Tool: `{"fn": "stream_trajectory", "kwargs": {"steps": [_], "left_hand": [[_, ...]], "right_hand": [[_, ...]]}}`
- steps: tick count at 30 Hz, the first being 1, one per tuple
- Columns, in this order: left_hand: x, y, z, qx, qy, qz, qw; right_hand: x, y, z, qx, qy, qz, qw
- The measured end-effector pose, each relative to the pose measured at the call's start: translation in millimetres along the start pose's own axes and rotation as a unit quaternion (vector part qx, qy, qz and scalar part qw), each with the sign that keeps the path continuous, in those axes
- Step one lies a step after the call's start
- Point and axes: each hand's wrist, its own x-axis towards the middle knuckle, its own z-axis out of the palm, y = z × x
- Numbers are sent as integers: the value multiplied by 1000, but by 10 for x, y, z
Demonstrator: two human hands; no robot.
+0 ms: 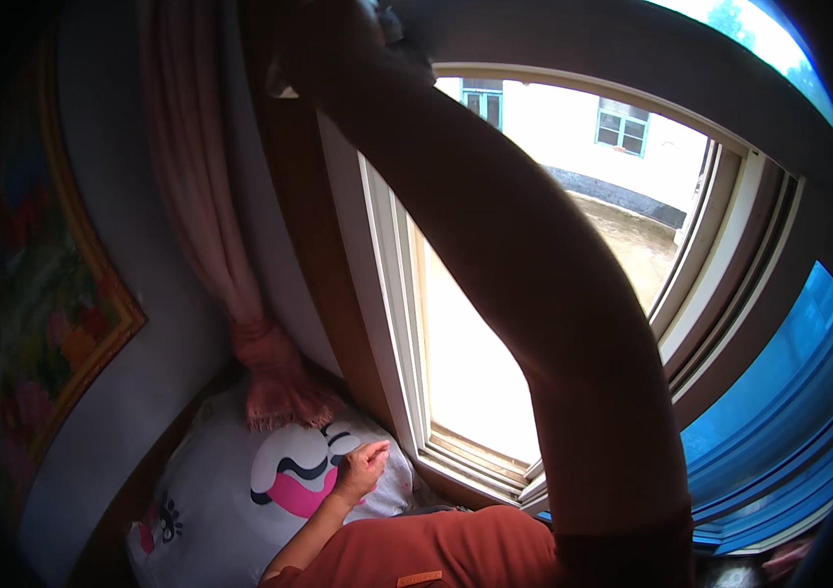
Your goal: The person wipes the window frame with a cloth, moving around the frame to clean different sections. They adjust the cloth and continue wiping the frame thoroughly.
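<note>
Raised high across the view, my right arm passes in front of the window and ends in my right hand (333, 44) at the upper corner of the window frame (382, 216). The hand is dark and partly cut off by the top edge. Pale, cloth-like bits show at its sides, and its fingers seem closed around them; what they are I cannot make out. Low down, my left hand (362, 472) is bent in front of my body with its fingers curled together. Nothing shows in it. Behind it lies a white bag-like bundle (210, 480) with a pink and black print.
A pink curtain (205, 167), gathered and fringed at its lower end, hangs left of the window. On the left wall is a framed flower painting (39, 343). Blue panes (779, 372) stand at the right. Outside is a white building (554, 127).
</note>
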Motion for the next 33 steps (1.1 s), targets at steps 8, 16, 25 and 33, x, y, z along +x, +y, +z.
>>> {"fn": "stream_trajectory", "kwargs": {"steps": [8,16,25,33], "left_hand": [[157,-35,-387,-36,15,61,997],[493,-72,-447,-203,10,46,978],[1459,1159,-175,-167,-48,279,944],[1791,2277,991,-477,-362,183,780]], "right_hand": [[349,-180,467,-4,42,47,998],[-758,-85,544,466,164,150,857],[-2950,580,187,723,254,383,516],[-3718,375,-327,663,279,447,532]]}}
